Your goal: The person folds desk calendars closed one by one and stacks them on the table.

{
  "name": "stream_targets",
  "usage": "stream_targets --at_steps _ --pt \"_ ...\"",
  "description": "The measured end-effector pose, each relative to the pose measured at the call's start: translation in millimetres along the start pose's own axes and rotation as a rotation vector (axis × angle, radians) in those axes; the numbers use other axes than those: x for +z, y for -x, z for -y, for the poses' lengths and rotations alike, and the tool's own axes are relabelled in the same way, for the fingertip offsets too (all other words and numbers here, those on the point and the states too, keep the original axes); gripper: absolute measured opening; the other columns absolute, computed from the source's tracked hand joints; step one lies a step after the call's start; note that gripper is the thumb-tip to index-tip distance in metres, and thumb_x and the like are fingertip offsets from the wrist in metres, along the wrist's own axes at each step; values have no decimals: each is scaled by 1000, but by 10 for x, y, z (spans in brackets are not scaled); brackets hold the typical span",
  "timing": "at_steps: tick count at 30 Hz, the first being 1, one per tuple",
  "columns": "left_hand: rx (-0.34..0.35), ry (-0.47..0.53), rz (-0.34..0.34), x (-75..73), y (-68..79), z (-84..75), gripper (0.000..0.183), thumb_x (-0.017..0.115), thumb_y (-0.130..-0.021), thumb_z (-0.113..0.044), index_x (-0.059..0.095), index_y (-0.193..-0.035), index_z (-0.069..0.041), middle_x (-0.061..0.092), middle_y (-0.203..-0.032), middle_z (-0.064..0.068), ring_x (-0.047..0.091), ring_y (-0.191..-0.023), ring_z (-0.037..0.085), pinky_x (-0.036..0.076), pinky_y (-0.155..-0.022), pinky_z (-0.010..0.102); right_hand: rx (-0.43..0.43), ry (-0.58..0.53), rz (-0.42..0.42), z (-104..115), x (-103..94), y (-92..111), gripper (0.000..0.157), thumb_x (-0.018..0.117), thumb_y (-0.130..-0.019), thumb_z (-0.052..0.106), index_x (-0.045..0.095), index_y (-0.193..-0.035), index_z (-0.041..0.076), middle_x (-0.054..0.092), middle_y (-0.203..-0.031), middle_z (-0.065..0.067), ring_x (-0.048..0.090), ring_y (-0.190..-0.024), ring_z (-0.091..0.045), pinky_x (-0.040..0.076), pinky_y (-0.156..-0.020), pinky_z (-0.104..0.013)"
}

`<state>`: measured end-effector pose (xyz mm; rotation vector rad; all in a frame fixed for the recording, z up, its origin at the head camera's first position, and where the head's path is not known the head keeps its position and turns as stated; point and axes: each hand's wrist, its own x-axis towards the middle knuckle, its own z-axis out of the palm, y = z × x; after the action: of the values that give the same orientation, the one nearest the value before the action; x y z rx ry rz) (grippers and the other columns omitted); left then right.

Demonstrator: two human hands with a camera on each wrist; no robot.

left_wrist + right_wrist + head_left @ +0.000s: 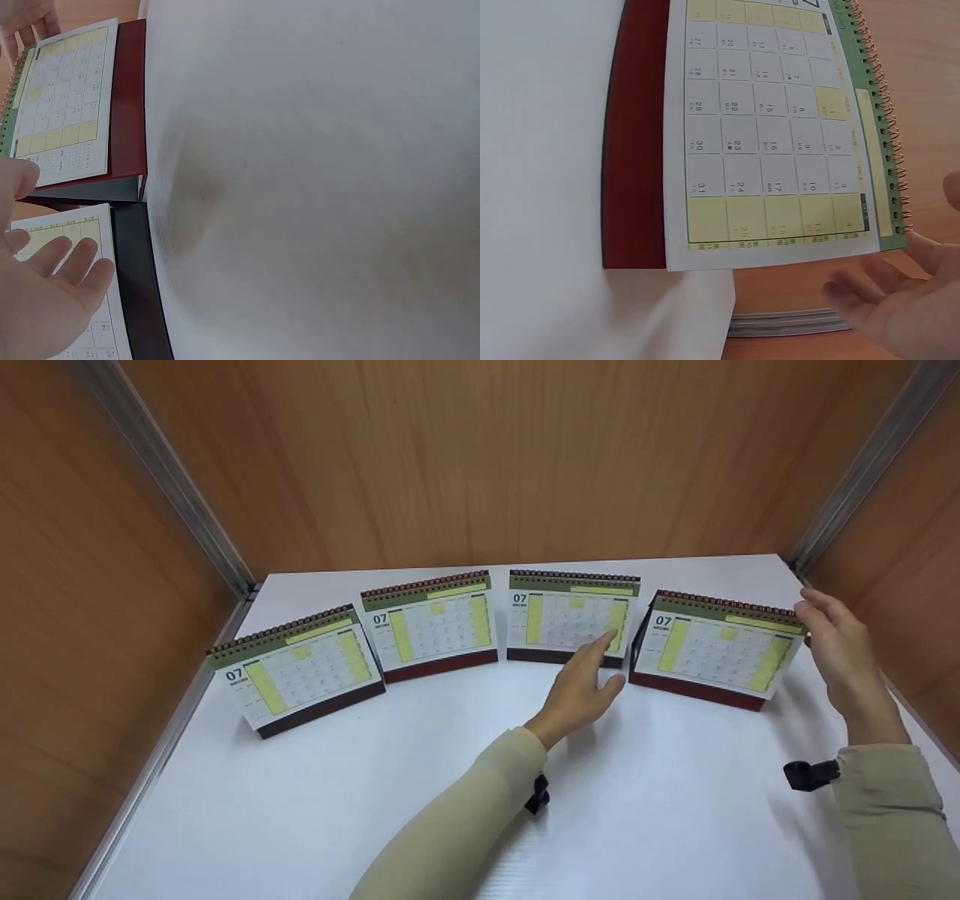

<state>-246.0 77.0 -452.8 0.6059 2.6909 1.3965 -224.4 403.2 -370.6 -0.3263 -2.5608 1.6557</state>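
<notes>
Four desk calendars would exceed my count, so several stand in an arc, all showing 07. Beside the top right corner of the rightmost calendar [716, 649], which has a dark red base, is my right hand [844, 652]. In the right wrist view its loosely bent fingers [889, 296] lie by the coil end; whether they touch it I cannot tell. My left hand [581, 690], fingers extended and thumb apart, is in front of the black-based calendar [559, 619] and holds nothing. The left wrist view shows this hand [45, 300] partly covering that calendar's page.
Farther left stand a red-based calendar [431, 626] and a black-based calendar [300, 671], turned inward. All are on a white table [300, 825]. Wooden panels [480, 457] with metal corner strips [172, 472] enclose the back and sides.
</notes>
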Motion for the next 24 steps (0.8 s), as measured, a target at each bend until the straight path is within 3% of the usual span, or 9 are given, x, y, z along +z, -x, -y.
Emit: stream_targets --at_steps 6,10,13,16,18,24 --pt "13 5 23 70 -85 -55 73 65 -107 -23 28 -169 -28 41 -167 -4 38 -154 13 31 -126 31 13 -47 54 -102 17 -51 73 27 -113 56 9 -173 18 -3 -179 -13 3 -164 -40 2 -132 -59" --pt "-5 28 49 102 -133 -95 73 64 -108 -23 26 -170 -31 40 -168 -4 38 -155 13 32 -126 31 10 -100 98 -174 23 -78 77 23 -112 59 5 -172 14 -4 -179 -11 0 -164 -39 1 -133 -51" --pt "-17 59 60 133 -169 -124 73 63 -108 -22 25 -170 -31 40 -168 -4 39 -154 13 32 -126 30 -9 -142 129 -220 38 -101 73 22 -112 59 17 -170 14 16 -172 -9 2 -164 -32 -1 -133 -47" --pt "-27 84 73 172 -194 -150 73 62 -108 -22 24 -171 -30 40 -167 -5 39 -153 12 31 -126 30 -20 -194 167 -250 68 -120 61 22 -112 59 36 -156 19 36 -148 4 9 -160 -25 -3 -133 -44" --pt "-31 95 87 203 -197 -174 74 62 -109 -23 22 -171 -30 39 -167 -6 39 -153 11 30 -126 30 -17 -226 183 -258 82 -124 52 22 -112 59 42 -144 22 38 -134 12 18 -152 -23 -1 -133 -41" --pt "-22 137 113 274 -189 -224 77 61 -109 -22 18 -172 -27 34 -170 -9 37 -154 9 28 -127 28 -6 -296 204 -264 92 -117 50 22 -112 59 43 -138 22 41 -130 6 35 -131 -12 4 -131 -40"
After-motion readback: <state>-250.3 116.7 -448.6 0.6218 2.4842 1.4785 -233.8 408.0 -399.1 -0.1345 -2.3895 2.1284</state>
